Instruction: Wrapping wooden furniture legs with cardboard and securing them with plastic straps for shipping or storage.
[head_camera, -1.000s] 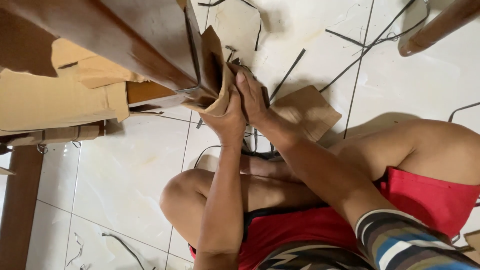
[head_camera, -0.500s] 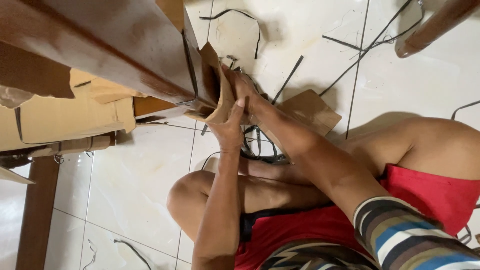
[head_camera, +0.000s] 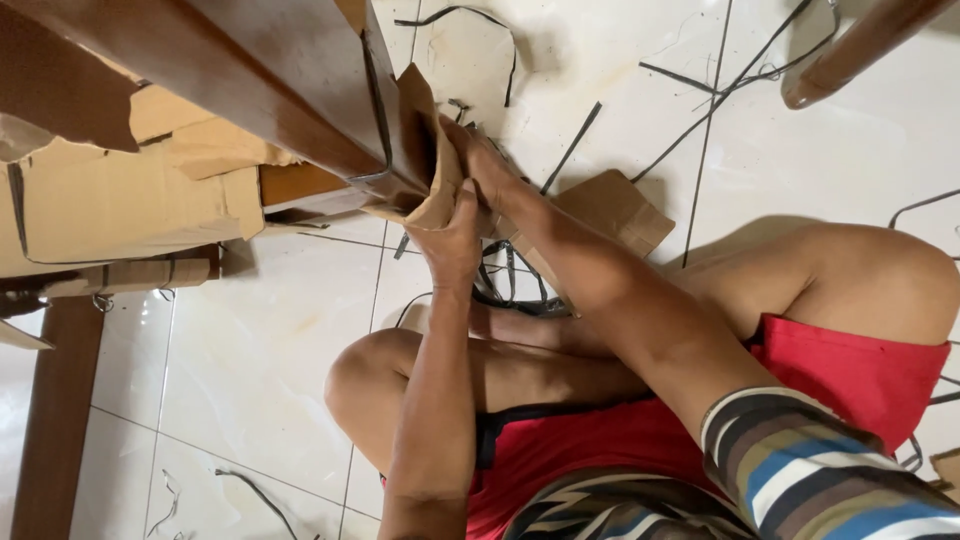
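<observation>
Head view: left hand (head_camera: 452, 235) and right hand (head_camera: 478, 160) both clamp the brown cardboard wrap (head_camera: 432, 150) at the end of the dark wooden beam (head_camera: 250, 70). Black strap scraps (head_camera: 575, 145) lie on the white tile floor (head_camera: 270, 340) nearby.

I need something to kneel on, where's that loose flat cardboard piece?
The flat cardboard piece lies on the white tile floor, just right of the hands, above the right knee.

A wooden beam (head_camera: 250, 80) slants from the upper left of the frame to the centre, where both hands, left (head_camera: 452, 235) and right (head_camera: 480, 165), meet on the cardboard wrap (head_camera: 430, 150) at its end. Cardboard sheets (head_camera: 120, 200) lie below the beam at left, a flat cardboard piece (head_camera: 610, 210) right of the hands, and loose straps (head_camera: 700, 85) on the floor at upper right.
</observation>
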